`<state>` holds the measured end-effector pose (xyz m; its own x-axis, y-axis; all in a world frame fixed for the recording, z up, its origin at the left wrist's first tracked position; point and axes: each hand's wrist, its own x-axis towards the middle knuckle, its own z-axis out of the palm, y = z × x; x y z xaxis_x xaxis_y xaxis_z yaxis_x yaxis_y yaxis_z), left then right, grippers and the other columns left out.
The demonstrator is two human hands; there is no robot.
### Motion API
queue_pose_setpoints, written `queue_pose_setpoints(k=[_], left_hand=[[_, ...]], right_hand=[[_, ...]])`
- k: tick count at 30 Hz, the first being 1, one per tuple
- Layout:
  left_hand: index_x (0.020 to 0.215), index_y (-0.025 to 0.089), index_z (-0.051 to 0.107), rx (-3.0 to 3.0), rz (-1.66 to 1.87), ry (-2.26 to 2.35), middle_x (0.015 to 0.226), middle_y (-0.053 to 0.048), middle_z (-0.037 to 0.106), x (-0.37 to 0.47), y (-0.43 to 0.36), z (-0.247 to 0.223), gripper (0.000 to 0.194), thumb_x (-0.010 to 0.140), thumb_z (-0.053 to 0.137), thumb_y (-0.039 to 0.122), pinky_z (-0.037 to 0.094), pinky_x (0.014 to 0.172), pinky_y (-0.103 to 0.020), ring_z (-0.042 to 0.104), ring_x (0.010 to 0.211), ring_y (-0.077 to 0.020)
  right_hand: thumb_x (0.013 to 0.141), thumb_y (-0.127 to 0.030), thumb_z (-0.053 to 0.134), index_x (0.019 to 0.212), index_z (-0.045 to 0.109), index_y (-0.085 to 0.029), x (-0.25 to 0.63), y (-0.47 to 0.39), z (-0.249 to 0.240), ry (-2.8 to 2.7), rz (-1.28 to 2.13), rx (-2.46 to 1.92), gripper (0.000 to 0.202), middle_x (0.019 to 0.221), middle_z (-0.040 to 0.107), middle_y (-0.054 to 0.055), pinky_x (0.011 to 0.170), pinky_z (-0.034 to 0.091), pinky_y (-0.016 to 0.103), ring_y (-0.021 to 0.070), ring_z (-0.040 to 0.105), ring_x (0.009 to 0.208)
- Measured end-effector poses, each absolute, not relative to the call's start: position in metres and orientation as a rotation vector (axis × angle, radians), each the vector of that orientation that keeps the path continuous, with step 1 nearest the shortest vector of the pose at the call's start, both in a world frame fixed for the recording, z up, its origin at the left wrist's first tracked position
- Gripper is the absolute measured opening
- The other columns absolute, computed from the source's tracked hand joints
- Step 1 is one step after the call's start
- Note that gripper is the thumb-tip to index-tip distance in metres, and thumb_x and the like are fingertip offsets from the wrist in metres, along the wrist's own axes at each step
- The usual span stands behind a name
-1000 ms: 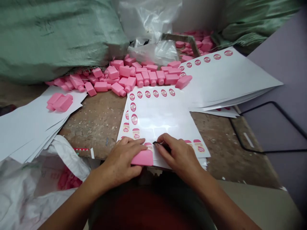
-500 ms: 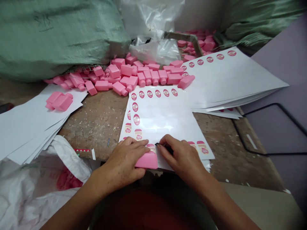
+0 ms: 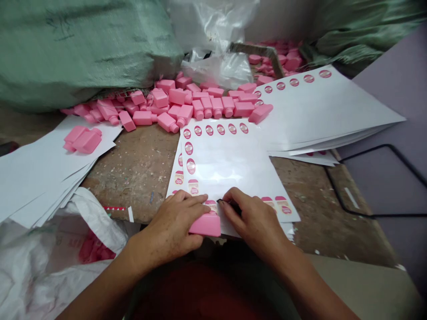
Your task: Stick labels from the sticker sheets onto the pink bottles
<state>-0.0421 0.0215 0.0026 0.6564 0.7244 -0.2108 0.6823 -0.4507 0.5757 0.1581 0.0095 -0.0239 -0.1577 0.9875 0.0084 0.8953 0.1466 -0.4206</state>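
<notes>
My left hand (image 3: 180,218) is closed round a pink plastic bottle (image 3: 206,225), which lies at the near edge of a sheet of stickers (image 3: 230,164). Its fingers reach over the bottle's far side, next to a pink and cream sticker (image 3: 211,206). In my right hand (image 3: 251,218) is a slim black tool (image 3: 234,207), its tip close to that sticker; my fingers hide most of it, so its kind does not show. Printed stickers remain along the sheet's far, left and near edges, around a glossy white middle.
Many pink bottles (image 3: 176,96) are heaped across the back of the worn wooden table (image 3: 133,164). Two more bottles (image 3: 85,140) lie on white sheets (image 3: 36,164) at left. Further sticker sheets (image 3: 310,115) rest at right, near a black metal frame (image 3: 336,189). Green sacks (image 3: 90,44) stand behind.
Both hands keep the same hold and position at the bottle and sticker. The whole view has shifted very slightly; nothing else has visibly moved.
</notes>
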Motion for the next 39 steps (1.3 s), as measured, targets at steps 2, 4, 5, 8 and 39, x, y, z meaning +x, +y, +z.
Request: queue_pose_setpoints(k=[2, 4, 5, 8, 39], left_hand=[[0.125, 0.019, 0.061, 2.247, 0.077, 1.080, 0.143, -0.004, 0.050, -0.043, 0.021, 0.003, 0.058, 0.067, 0.060, 0.014, 0.040, 0.098, -0.046, 0.046, 0.111, -0.0288], [0.126, 0.020, 0.061, 2.251, 0.073, 1.084, 0.144, -0.005, 0.049, -0.043, 0.021, 0.004, 0.059, 0.067, 0.060, 0.015, 0.040, 0.099, -0.045, 0.046, 0.112, -0.0288], [0.126, 0.020, 0.060, 2.247, 0.067, 1.086, 0.144, -0.005, 0.049, -0.043, 0.021, 0.004, 0.059, 0.067, 0.060, 0.015, 0.040, 0.099, -0.045, 0.047, 0.113, -0.0289], [0.127, 0.020, 0.060, 2.208, 0.044, 1.091, 0.143, -0.006, 0.050, -0.044, 0.022, 0.006, 0.059, 0.067, 0.060, 0.016, 0.039, 0.101, -0.045, 0.047, 0.116, -0.0294], [0.124, 0.023, 0.053, 0.628, 0.801, 0.807, 0.112, -0.007, 0.062, -0.026, -0.012, 0.010, 0.053, 0.075, 0.072, 0.034, 0.053, 0.077, -0.033, 0.060, 0.095, -0.0210]], right_hand=[[0.086, -0.030, 0.048, 0.078, 0.056, -0.022, 0.159, 0.010, -0.024, -2.119, 0.475, -1.824, 0.014, 0.069, 0.068, 0.001, 0.053, 0.030, 0.027, 0.0179, 0.057, 0.057], [0.086, -0.031, 0.048, 0.079, 0.056, -0.023, 0.161, 0.011, -0.024, -2.078, 0.550, -1.812, 0.014, 0.069, 0.068, 0.000, 0.054, 0.032, 0.027, 0.0173, 0.057, 0.058], [0.086, -0.032, 0.048, 0.079, 0.056, -0.023, 0.162, 0.011, -0.024, -2.056, 0.602, -1.798, 0.015, 0.069, 0.067, 0.000, 0.054, 0.033, 0.027, 0.0172, 0.058, 0.058], [0.087, -0.033, 0.047, 0.080, 0.055, -0.023, 0.165, 0.011, -0.024, -2.017, 0.663, -1.768, 0.015, 0.070, 0.067, 0.000, 0.056, 0.035, 0.027, 0.0172, 0.059, 0.060], [0.076, -0.049, 0.064, 0.060, 0.047, -0.021, 0.161, -0.008, 0.019, -1.301, 1.163, -1.493, 0.036, 0.056, 0.039, -0.005, 0.049, 0.029, 0.024, 0.0104, 0.035, 0.053]])
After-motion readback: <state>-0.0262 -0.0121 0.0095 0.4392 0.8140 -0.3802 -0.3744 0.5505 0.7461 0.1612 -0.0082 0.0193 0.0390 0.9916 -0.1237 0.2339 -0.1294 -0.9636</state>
